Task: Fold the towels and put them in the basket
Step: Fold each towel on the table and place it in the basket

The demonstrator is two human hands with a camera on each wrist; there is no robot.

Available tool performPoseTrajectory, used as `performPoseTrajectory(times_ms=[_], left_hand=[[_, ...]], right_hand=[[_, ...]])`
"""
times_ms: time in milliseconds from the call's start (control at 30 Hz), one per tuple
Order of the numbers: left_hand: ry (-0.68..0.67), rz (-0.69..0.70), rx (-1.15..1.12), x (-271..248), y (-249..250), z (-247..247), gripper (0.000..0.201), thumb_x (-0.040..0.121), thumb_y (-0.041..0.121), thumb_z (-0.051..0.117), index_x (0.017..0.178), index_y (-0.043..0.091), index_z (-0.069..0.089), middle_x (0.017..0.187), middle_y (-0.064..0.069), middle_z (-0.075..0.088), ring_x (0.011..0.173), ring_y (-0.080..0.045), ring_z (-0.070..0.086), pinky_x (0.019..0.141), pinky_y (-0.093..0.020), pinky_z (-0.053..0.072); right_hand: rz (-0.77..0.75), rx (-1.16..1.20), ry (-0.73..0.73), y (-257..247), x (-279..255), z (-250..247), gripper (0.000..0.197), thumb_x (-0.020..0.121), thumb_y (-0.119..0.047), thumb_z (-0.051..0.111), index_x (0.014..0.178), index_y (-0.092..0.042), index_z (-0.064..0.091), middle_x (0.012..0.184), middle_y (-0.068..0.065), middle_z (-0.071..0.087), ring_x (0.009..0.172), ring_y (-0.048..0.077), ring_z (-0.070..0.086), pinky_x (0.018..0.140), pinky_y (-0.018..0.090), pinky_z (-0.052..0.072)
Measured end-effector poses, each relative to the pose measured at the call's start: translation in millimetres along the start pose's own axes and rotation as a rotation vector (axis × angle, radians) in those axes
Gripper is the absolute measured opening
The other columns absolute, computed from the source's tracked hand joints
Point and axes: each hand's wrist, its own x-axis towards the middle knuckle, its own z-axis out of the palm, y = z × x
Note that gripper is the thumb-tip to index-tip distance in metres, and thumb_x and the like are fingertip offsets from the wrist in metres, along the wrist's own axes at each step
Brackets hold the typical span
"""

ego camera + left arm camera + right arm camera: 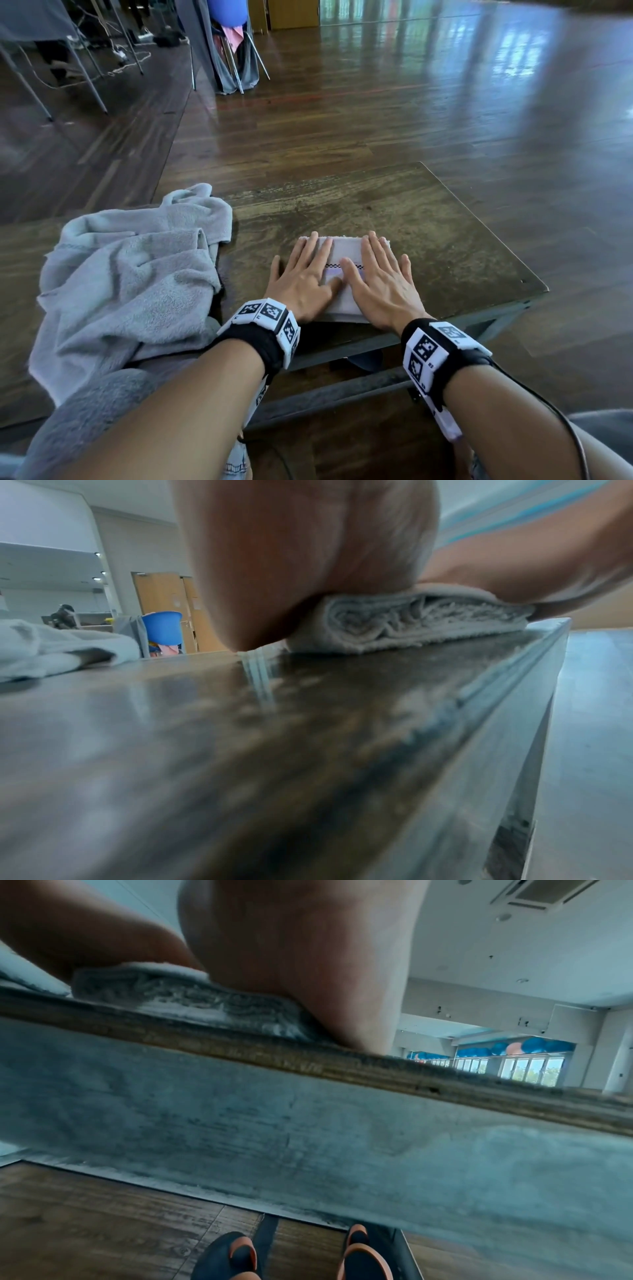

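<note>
A small white folded towel (346, 253) with a dark checked stripe lies near the front edge of the wooden table (428, 240). Both hands lie flat on it, side by side, fingers straight. My left hand (305, 270) presses its left half and my right hand (380, 274) its right half. The left wrist view shows the towel's layered folded edge (411, 620) squashed under the palm. From the right wrist view, the towel's edge (192, 1001) sits just behind the table's front rim. No basket shows in the head view.
A heap of unfolded grey towels (130, 274) lies on the table's left side and hangs over its front. The table's right edge (486, 229) is near my right hand. Chairs and a draped table (226, 51) stand far back on the wood floor. My feet (240, 1256) are below.
</note>
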Motion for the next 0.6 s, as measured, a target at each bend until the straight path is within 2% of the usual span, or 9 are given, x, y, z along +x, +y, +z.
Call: performPoseTrajectory(times_ms=[100,233,400,600], left_hand=[[-0.002,-0.02,-0.03,-2.3,-7.1,-1.2,0.067,0.099,0.063,0.013,0.155,0.037,-0.014,0.16,0.021,-0.025,0.147,0.001,-0.023,0.122,-0.047,-0.011],[-0.018,-0.041,-0.059,-9.0,-8.0,-2.5,0.064,0.101,0.057,0.011,0.155,0.036,-0.016,0.161,0.021,-0.024,0.15,-0.004,-0.018,0.123,-0.046,-0.01],[-0.064,-0.063,-0.053,-12.1,-7.1,-8.6,0.063,0.102,0.055,0.01,0.155,0.035,-0.018,0.16,0.021,-0.025,0.15,-0.003,-0.017,0.124,-0.044,-0.008],[-0.069,-0.078,-0.054,-13.7,-6.8,-9.5,0.062,0.103,0.053,0.01,0.155,0.033,-0.018,0.161,0.02,-0.024,0.15,-0.002,-0.016,0.124,-0.043,-0.008]], right_hand=[[0.007,-0.041,0.015,1.5,-1.6,1.3,0.081,0.098,-0.067,0.012,0.162,-0.021,-0.005,0.169,-0.01,-0.013,0.153,0.005,-0.018,0.124,0.044,-0.014],[0.063,-0.054,0.017,2.0,-5.7,1.0,0.083,0.099,-0.064,0.021,0.161,-0.017,-0.007,0.169,-0.004,-0.014,0.155,0.011,-0.011,0.124,0.047,-0.011],[0.09,-0.074,-0.025,5.2,-10.4,-3.3,0.082,0.098,-0.067,0.016,0.161,-0.022,-0.011,0.168,-0.01,-0.017,0.155,0.008,-0.011,0.123,0.051,-0.012],[0.095,-0.082,0.0,5.5,-15.9,-0.7,0.082,0.097,-0.069,0.014,0.161,-0.024,-0.011,0.168,-0.011,-0.017,0.155,0.008,-0.012,0.123,0.051,-0.012]])
